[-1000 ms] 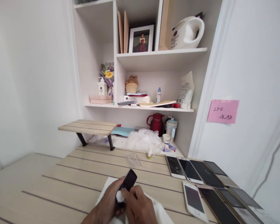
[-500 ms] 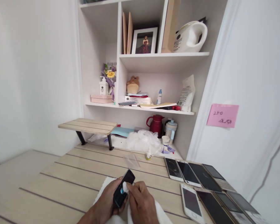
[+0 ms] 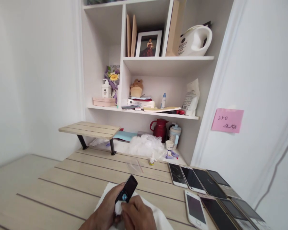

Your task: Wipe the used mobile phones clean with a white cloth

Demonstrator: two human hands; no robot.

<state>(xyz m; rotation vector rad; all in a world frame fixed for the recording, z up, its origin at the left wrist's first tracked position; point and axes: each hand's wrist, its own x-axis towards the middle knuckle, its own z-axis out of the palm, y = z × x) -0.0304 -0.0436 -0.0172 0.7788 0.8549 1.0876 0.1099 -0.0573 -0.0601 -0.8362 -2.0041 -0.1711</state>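
White built-in shelves (image 3: 168, 58) on the far side are holding a white-framed photograph (image 3: 149, 44), a brown toy figure (image 3: 136, 88) and a dark-red jug (image 3: 159, 129) behind a pale slatted wooden desk (image 3: 69, 182), suggesting a home study or small office.

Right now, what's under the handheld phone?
A white cloth lies below the phone; the left hand and right hand cover its middle, so anything there is hidden.

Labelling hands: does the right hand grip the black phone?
No, the left hand grips the black phone; the right hand pinches a white wad over it.
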